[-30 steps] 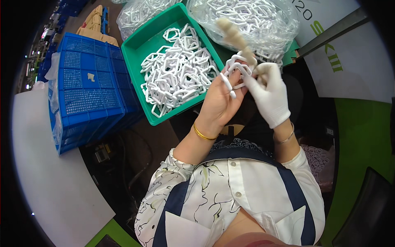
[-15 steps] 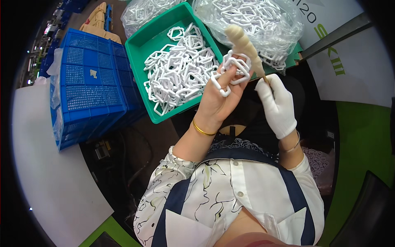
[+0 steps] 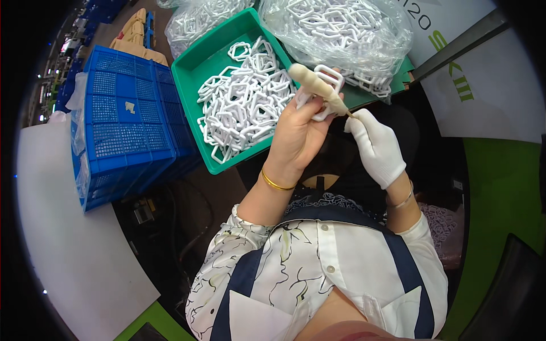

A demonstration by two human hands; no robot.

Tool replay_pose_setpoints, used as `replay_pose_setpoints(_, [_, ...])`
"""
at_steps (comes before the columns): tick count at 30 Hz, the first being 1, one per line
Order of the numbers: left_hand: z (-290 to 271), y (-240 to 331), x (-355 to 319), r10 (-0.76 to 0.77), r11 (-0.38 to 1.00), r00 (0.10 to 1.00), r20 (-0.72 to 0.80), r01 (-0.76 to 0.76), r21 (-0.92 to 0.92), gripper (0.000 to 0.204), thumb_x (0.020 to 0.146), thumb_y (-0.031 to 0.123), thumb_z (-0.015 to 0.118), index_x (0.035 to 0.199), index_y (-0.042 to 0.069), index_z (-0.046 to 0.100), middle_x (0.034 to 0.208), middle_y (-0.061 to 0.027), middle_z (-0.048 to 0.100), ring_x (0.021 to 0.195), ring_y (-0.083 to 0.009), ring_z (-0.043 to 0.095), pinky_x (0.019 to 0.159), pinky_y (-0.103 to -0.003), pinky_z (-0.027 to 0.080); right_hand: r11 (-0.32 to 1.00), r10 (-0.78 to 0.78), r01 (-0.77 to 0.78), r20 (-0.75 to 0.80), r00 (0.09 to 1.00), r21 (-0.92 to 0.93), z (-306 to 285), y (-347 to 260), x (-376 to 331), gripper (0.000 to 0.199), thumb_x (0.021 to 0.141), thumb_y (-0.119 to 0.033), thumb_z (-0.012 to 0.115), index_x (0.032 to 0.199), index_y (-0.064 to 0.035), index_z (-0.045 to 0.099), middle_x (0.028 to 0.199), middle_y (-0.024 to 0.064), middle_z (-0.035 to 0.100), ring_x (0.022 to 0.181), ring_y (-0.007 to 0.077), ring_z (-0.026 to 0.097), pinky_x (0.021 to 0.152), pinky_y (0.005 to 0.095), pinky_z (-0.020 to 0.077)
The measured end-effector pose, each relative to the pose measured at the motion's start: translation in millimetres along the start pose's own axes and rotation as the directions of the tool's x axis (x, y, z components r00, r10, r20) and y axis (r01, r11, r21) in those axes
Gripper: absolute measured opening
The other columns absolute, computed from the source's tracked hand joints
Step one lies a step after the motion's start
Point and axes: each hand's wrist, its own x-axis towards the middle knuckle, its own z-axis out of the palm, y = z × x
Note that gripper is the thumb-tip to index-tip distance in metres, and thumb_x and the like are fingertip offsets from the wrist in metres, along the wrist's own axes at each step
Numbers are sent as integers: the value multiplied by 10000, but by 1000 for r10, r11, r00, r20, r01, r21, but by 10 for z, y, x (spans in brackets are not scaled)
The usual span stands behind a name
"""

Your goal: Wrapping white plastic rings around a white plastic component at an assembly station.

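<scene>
My bare left hand (image 3: 297,139) is raised over the green tray's right edge, its fingers closed round a few white plastic loops (image 3: 339,80). In a white knit glove, my right hand (image 3: 376,149) pinches the thin brown handle of a stick with a lumpy, cream-coloured wrapped head (image 3: 316,85). That head lies across the front of the held loops and hides part of them; whether it touches them I cannot tell. Many more white loops (image 3: 244,105) lie heaped in the green tray (image 3: 183,90), just beyond my left hand.
Clear plastic bags (image 3: 398,42) full of white loops stand behind and right of the tray. A blue crate (image 3: 128,133) sits at the left, beside a pale panel (image 3: 68,227). More loops (image 3: 441,224) lie low at the right. A dark metal bar (image 3: 458,48) runs at upper right.
The stick's head has swung left and down across the loops in my left hand. My right hand has shifted slightly left, and the held loops have turned.
</scene>
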Motion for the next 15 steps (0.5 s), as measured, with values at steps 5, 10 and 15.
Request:
replay_pose_setpoints(5, [323, 256, 35, 50, 993, 997, -54, -44, 107, 361, 989, 2, 484, 1350, -3, 479, 1276, -122, 591, 1118, -207, 606, 989, -341, 500, 997, 33, -7, -360, 932, 73, -223, 365, 25, 304, 1062, -249, 440, 900, -37, 585, 670, -41, 417, 593, 50, 366, 545, 237, 311])
replay_pose_setpoints(10, [637, 887, 469, 602, 588, 748, 280, -653, 478, 293, 952, -1, 499, 1241, 35, 529, 1150, -46, 607, 1006, -117, 588, 886, -282, 477, 950, 225, -60, -538, 812, 307, -524, 510, -89, 341, 1069, -286, 423, 879, -54, 585, 624, -78, 333, 544, 17, 281, 494, 219, 233])
replay_pose_setpoints(15, [992, 919, 1004, 490, -116, 532, 690, -745, 657, 391, 911, -93, 432, 1291, -31, 499, 1181, -88, 584, 1086, -153, 575, 974, -272, 455, 930, 243, -36, -538, 807, 366, -566, 553, -121, 331, 1067, -278, 424, 882, -55, 585, 616, -79, 328, 528, 13, 274, 482, 213, 228])
